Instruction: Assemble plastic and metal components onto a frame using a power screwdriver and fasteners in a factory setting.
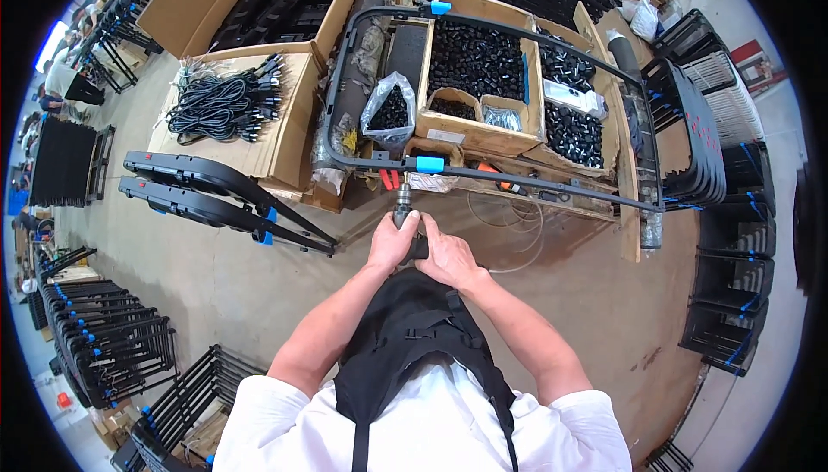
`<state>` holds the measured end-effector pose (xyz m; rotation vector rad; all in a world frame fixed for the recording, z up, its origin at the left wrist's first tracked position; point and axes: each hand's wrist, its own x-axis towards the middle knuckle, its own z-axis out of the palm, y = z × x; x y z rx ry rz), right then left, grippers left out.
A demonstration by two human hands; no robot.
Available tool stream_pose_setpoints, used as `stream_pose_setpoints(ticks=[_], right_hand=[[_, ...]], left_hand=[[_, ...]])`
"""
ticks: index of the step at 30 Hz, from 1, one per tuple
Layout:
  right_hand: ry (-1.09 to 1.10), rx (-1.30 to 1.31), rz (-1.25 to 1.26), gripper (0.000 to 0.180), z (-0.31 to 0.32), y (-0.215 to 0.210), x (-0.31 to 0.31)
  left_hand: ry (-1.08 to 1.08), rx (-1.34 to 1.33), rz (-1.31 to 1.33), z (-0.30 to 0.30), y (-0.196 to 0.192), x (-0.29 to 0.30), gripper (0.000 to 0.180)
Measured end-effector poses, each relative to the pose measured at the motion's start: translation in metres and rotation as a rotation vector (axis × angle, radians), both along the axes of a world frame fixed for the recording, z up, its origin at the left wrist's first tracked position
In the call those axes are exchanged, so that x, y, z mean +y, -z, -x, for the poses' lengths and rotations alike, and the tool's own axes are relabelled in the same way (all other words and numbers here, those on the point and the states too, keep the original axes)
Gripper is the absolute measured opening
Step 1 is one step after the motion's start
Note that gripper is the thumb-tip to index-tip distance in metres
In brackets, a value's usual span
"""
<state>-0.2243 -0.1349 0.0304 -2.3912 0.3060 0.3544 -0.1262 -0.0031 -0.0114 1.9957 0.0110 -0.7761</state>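
Note:
Both my hands grip a dark power screwdriver [404, 210], its tip pointing up at the near rail of a black tubular frame [517, 180]. My left hand [392, 242] wraps the tool's body from the left. My right hand [447, 258] closes on it from the right and below. The tip sits just under a blue plastic clip [429, 164] on the rail. A second blue clip [440, 8] sits on the frame's far bar. The frame lies across open boxes.
A cardboard box of small black parts [477, 62] and a plastic bag of parts [390, 111] lie under the frame. Black cables [220, 105] rest on cardboard at left. Two black arm pieces [207, 196] lie on the floor. Stacks of black frames [103, 334] stand at left and right [733, 239].

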Motion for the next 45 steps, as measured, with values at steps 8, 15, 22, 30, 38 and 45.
stream_pose_setpoints(ticks=[8, 15, 22, 30, 38, 45], right_hand=[[-0.053, -0.128, 0.060, 0.062, 0.000, 0.005, 0.002], [-0.007, -0.151, 0.021, 0.054, 0.006, 0.012, 0.015], [-0.008, -0.183, 0.031, 0.048, 0.012, 0.014, 0.018], [-0.011, -0.211, 0.033, 0.048, 0.020, 0.014, 0.023], [0.011, -0.245, 0.054, 0.052, 0.028, 0.005, 0.025], [0.095, -0.106, 0.066, 0.077, 0.051, 0.013, 0.018]], left_hand=[[-0.007, -0.020, 0.031, -0.006, 0.003, -0.005, 0.061], [0.013, -0.057, 0.035, -0.001, 0.021, 0.001, 0.061], [0.015, -0.050, 0.027, 0.005, 0.016, 0.005, 0.059], [0.012, -0.045, 0.030, 0.012, 0.016, 0.011, 0.059], [-0.012, -0.030, 0.044, 0.022, 0.015, 0.014, 0.058], [0.062, -0.007, 0.073, 0.037, 0.001, 0.001, 0.056]])
